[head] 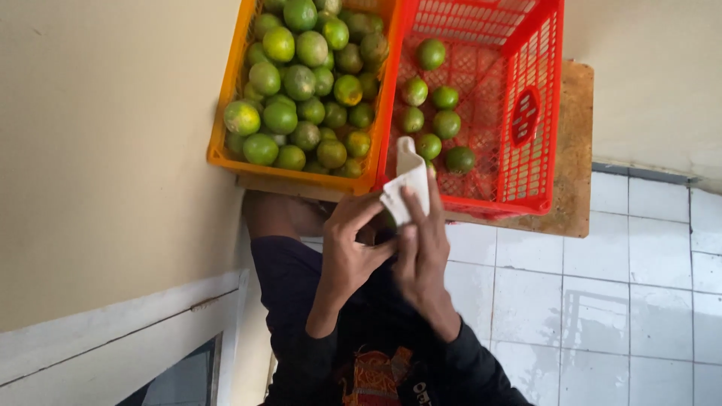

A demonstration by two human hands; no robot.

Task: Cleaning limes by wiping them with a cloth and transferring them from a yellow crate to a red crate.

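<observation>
White floor tiles (pixel 647 301) lie beneath a wooden board (pixel 575 150) carrying an orange crate (pixel 226 113) full of limes and a red crate (pixel 538 113) holding few. Both the left hand (pixel 350 252) and right hand (pixel 423 252) pinch a white cloth (pixel 406 188), probably wrapping a lime; soft and light, best gripped by its edges.

A small fruit-sorting corner, likely a shop's back room: an orange plastic crate (pixel 229 113) heaped with green citrus fruits (pixel 301 83), a red plastic crate (pixel 526 113), white floor tiles (pixel 602 301).

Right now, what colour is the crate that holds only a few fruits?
Red, seen in the head view; the fuller crate beside it is orange.
</observation>
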